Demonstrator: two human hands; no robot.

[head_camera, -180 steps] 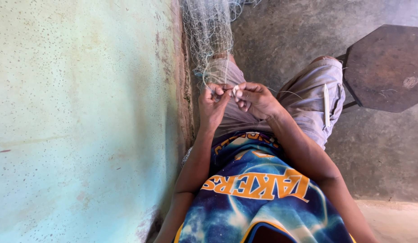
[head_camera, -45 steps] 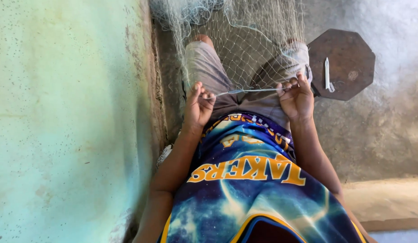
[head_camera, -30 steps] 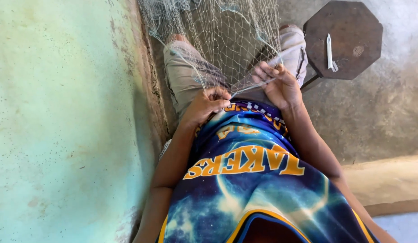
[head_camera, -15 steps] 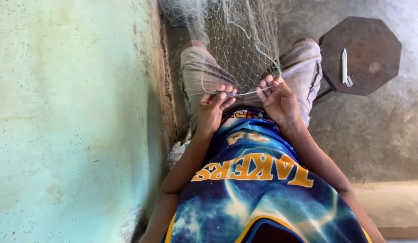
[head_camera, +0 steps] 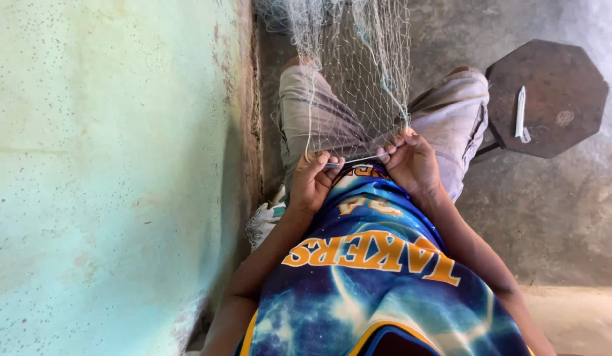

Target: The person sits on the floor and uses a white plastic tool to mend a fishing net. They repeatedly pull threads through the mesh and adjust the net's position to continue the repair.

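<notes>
**While both hands pinch the net's edge: handling notes**

Because the mesh is fine and limp, it looks near weightless and has no stiffness; my read is it folds or snags wherever it isn't held taut.

Near: a person sits in a blue and yellow jersey, forearms coming in over the lap.

Left hand: fingers curled closed, pinching one end of a thin pale strand or tool that runs across to the other hand. Which of the two, I can't tell.

Right hand: fingers clenched on the net's lower edge and the other end of that strand. The line between the hands looks tight.

Fishing net: drapes over both knees, across grey shorts, and runs up and away out of view. Thread is thin and probably slick, so best grip is a pinch at a knot or along the edge cord, not mid-mesh. Hard pulls on single threads risk tearing; spread the load over several meshes.

Left side: pale green wall, just beside the left knee.

Far right: dark octagonal stool on the concrete floor, well apart from the hands. A slim white netting needle lies on it, untouched.
</notes>
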